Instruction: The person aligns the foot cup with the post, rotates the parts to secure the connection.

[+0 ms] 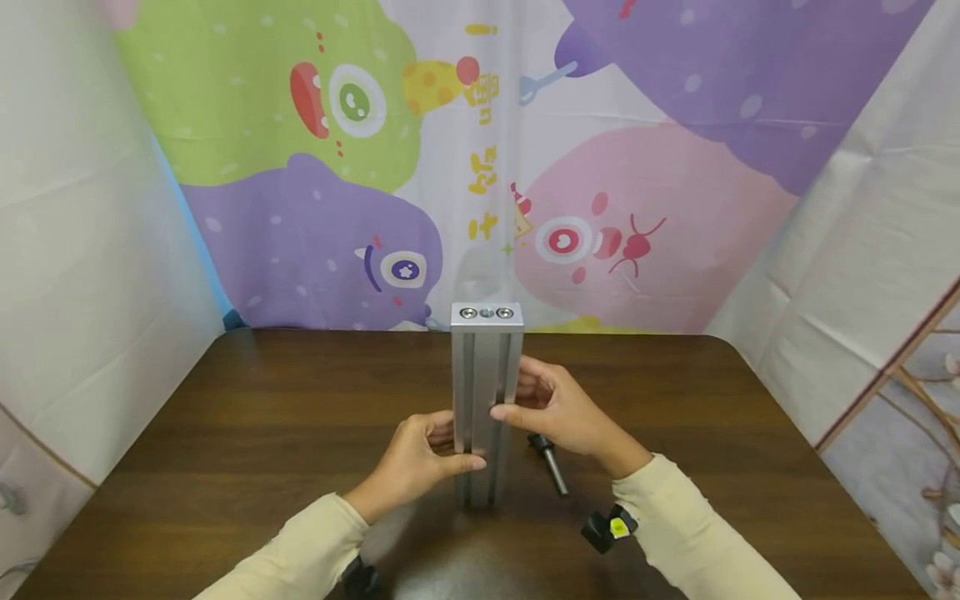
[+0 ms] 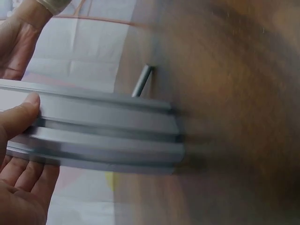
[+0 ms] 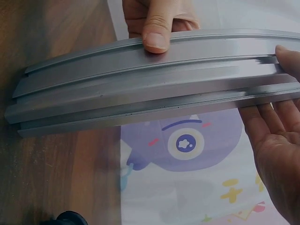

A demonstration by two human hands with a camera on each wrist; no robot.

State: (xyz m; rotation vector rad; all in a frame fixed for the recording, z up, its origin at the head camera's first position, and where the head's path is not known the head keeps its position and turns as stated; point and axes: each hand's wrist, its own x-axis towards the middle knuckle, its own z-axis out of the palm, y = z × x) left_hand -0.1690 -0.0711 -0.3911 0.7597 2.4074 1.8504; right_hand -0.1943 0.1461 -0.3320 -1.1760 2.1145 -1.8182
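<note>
A silver aluminium extrusion profile [image 1: 486,367] stands upright in the head view, with grooves down its sides. Its top end plate shows two screws with a hole between them. My left hand [image 1: 420,454] grips its lower part, thumb [image 2: 23,115] across the front face and fingers round the other side. Higher up, my right hand [image 1: 562,408] holds the opposite side, also with the thumb in front; the right wrist view shows its fingers [image 3: 274,136] against the profile. Whether the lower end touches the table cannot be told.
On the brown wooden table [image 1: 300,392], right of the profile, lies a metal rod with a black head [image 1: 551,462]; the left wrist view shows its rod end [image 2: 143,79]. A cartoon-printed cloth [image 1: 300,242] hangs behind the table, with pale cloths at both sides.
</note>
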